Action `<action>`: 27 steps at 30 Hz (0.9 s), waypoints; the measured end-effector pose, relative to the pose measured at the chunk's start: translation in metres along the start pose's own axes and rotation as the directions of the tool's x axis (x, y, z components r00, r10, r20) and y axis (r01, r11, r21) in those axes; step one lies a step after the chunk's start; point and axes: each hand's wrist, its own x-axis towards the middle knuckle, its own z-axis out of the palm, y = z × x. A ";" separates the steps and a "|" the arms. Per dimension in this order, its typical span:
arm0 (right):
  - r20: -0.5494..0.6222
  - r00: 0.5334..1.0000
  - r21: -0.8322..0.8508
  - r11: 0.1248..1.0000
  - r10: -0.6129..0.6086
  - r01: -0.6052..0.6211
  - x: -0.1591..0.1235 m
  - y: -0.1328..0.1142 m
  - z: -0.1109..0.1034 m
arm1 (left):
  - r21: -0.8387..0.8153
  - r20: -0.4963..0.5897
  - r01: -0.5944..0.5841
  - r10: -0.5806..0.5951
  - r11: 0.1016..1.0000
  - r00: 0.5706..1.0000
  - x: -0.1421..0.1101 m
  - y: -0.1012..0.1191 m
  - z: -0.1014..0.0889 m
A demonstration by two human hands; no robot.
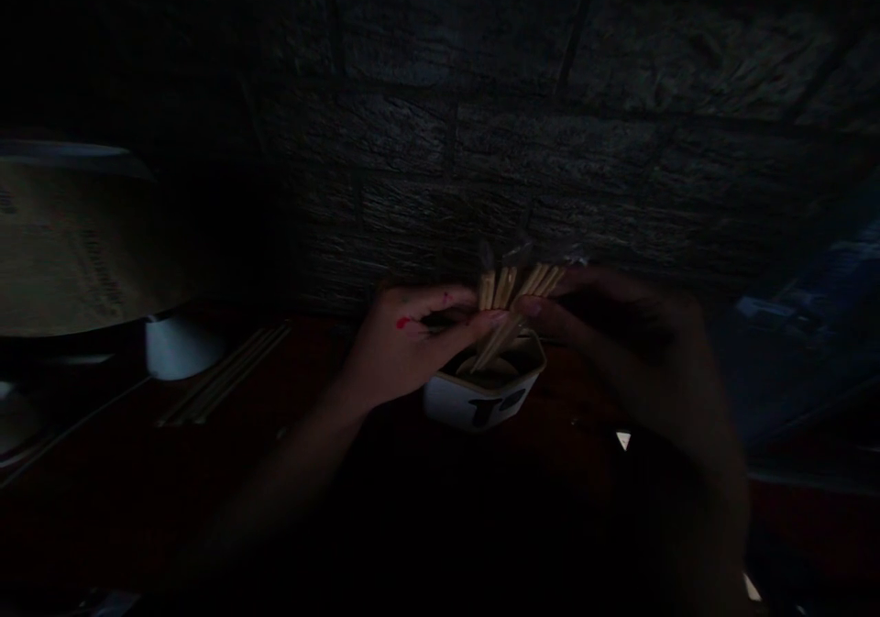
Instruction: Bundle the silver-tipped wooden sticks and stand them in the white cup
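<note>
In the dim head view, several wooden chopsticks (pixel 536 280) in clear plastic wrappers stand fanned out between my two hands. My left hand (pixel 412 337) pinches the left part of the bunch between thumb and fingers; red marks show on its skin. On the right part, my right hand (pixel 619 324) is closed with its thumb in front, its fingers partly in shadow. Below and between them sits a white square container (pixel 481 406) with dark lettering. The lower ends of some sticks slant down over its opening, and its inside is mostly dark.
Close behind the hands rises a rough stone-block wall (pixel 412 140). At left are a large paper-coloured, printed round container (pixel 69 241), a white cup-like object (pixel 180 347) and loose chopsticks (pixel 230 379) on the dark reddish table (pixel 261 443). A bluish surface (pixel 804 342) stands at right.
</note>
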 end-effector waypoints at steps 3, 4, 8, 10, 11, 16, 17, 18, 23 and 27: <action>0.008 1.000 0.001 1.000 0.028 -0.028 0.000 0.000 -0.003 | -0.056 -0.010 -0.029 0.029 0.998 1.000 0.000 -0.003 0.004; 0.028 0.999 0.004 0.999 0.043 -0.043 0.000 0.002 -0.004 | -0.082 -0.004 -0.035 0.034 0.996 0.999 0.001 -0.005 0.006; 0.099 0.988 0.032 0.992 0.115 -0.119 0.006 0.020 -0.007 | -0.109 0.018 -0.029 0.031 0.994 0.999 0.004 -0.016 0.010; 0.077 0.988 0.044 0.990 0.131 -0.134 0.008 0.028 -0.008 | -0.110 0.014 0.000 0.002 0.994 1.000 0.006 -0.020 0.010; 0.058 0.989 0.046 0.989 0.137 -0.140 0.009 0.030 -0.009 | -0.117 0.013 0.017 -0.015 0.993 1.000 0.006 -0.021 0.010; -0.101 0.982 0.059 0.987 0.157 -0.152 0.008 0.029 -0.019 | -0.100 0.093 0.093 -0.083 0.991 0.992 0.008 -0.032 0.011; -0.136 0.979 0.058 0.987 0.154 -0.148 0.008 0.028 -0.022 | -0.081 0.117 0.099 -0.089 0.992 0.989 0.008 -0.035 0.012; -0.159 0.976 0.052 0.988 0.152 -0.145 0.008 0.028 -0.024 | -0.060 0.150 0.107 -0.097 0.992 0.984 0.008 -0.039 0.014; -0.027 0.978 0.041 0.978 0.205 -0.203 0.011 0.045 -0.023 | -0.019 0.364 0.195 -0.175 0.981 0.915 0.009 -0.054 0.020; 0.258 0.905 -0.027 0.939 0.338 -0.343 0.014 0.069 -0.017 | -0.049 0.353 0.340 -0.302 0.939 0.885 0.007 -0.061 0.021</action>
